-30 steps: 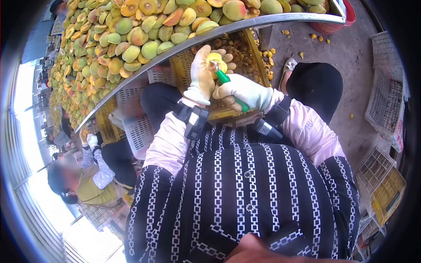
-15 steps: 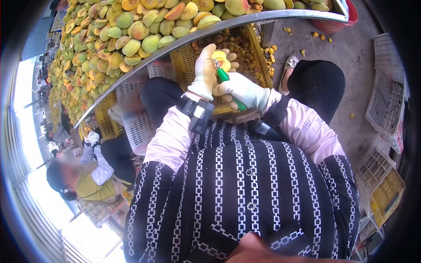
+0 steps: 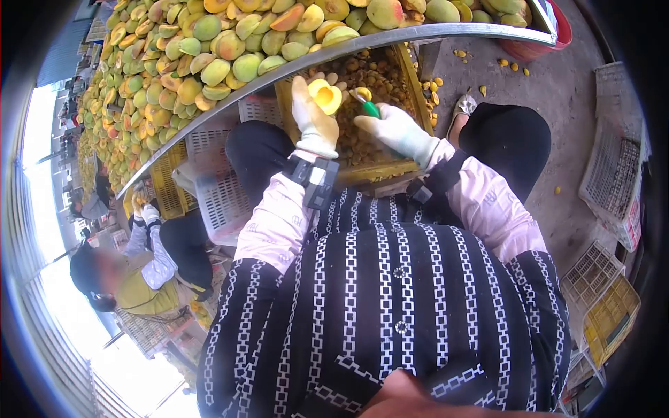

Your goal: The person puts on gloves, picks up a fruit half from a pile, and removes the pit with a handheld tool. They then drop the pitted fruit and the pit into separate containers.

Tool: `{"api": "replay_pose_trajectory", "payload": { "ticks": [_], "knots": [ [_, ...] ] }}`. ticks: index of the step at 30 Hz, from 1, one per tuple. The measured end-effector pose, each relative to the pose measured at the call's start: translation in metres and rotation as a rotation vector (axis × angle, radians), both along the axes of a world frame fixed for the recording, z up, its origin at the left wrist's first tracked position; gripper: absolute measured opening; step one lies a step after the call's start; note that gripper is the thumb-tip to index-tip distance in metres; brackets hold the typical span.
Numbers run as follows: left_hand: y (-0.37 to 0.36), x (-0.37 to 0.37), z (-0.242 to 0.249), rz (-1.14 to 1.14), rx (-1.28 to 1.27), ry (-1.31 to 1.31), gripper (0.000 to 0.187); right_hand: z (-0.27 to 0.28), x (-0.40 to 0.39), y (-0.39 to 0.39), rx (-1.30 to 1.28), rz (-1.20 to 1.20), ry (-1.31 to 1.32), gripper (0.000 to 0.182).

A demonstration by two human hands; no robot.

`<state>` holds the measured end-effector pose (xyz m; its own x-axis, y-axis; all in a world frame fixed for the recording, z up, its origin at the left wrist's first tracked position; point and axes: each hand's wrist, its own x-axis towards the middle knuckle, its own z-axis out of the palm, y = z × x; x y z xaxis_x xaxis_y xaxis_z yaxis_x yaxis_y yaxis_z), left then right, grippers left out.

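Observation:
In a white glove with a tan palm, my left hand point(image 3: 313, 124) is closed around a yellow peach half point(image 3: 325, 97), whose cut face and round hollow point up. My gloved right hand point(image 3: 404, 132) grips a green-handled pitting spoon point(image 3: 371, 109), a little to the right of the fruit and apart from it. A brownish-yellow piece, apparently the pit, sits at the metal tip. Below both hands stands a yellow crate point(image 3: 412, 87) holding many brown pits and scraps.
A metal-edged table point(image 3: 446, 29) heaped with halved peaches point(image 3: 230, 46) spans the far side. White crates point(image 3: 221, 198) are at left, more crates point(image 3: 613, 167) at right. A red tub point(image 3: 533, 47) stands far right. Another person point(image 3: 150, 279) sits at left; fruit scraps dot the floor.
My hands have moved apart. The spoon has come out of the peach half with a piece at its tip, leaving an open hollow in the fruit.

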<state>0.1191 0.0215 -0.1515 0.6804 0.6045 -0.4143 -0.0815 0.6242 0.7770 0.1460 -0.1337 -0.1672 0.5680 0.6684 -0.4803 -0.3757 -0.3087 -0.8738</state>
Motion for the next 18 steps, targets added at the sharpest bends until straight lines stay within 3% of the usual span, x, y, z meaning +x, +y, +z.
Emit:
{"api": "replay_pose_trajectory", "payload": {
  "ticks": [2, 3, 4, 6, 8, 11, 12, 13, 16, 17, 18],
  "knots": [
    [0.011, -0.011, 0.007, -0.104, -0.135, -0.040, 0.047, -0.007, 0.005, -0.007, -0.380, 0.105, -0.795, 0.038],
    [0.013, -0.014, 0.005, -0.099, -0.195, -0.108, 0.047, -0.029, 0.007, -0.001, -0.161, -0.028, -0.649, 0.038],
    [0.011, -0.017, 0.009, -0.091, -0.257, -0.174, 0.047, -0.006, 0.007, -0.001, -0.161, -0.026, -0.654, 0.038],
    [-0.003, -0.021, 0.013, -0.055, -0.293, -0.187, 0.043, 0.039, 0.004, -0.002, 0.183, -0.109, 0.251, 0.038],
    [-0.018, -0.022, 0.016, -0.078, -0.256, -0.238, 0.040, 0.030, 0.004, 0.004, 0.316, -0.038, 0.398, 0.034],
    [-0.019, -0.030, 0.019, -0.400, -0.175, -0.258, 0.042, 0.027, 0.004, 0.003, 0.412, -0.179, 0.354, 0.035],
    [-0.017, -0.034, 0.023, -0.518, -0.174, -0.258, 0.044, 0.027, 0.006, 0.002, 0.275, -0.197, 0.137, 0.037],
    [-0.020, -0.037, 0.033, -0.486, -0.301, -0.243, 0.044, 0.028, 0.007, 0.003, 0.140, -0.209, -0.077, 0.039],
    [-0.006, -0.048, 0.025, -0.548, -0.101, -0.147, 0.043, 0.039, 0.001, -0.001, 0.210, -0.103, 0.043, 0.042],
    [-0.007, -0.051, 0.022, -0.451, -0.109, -0.115, 0.043, 0.041, 0.000, 0.000, 0.223, -0.144, 0.056, 0.041],
    [-0.007, -0.054, 0.020, -0.443, -0.105, -0.117, 0.043, 0.025, 0.003, 0.002, 0.147, -0.204, -0.095, 0.041]
  ]
}}
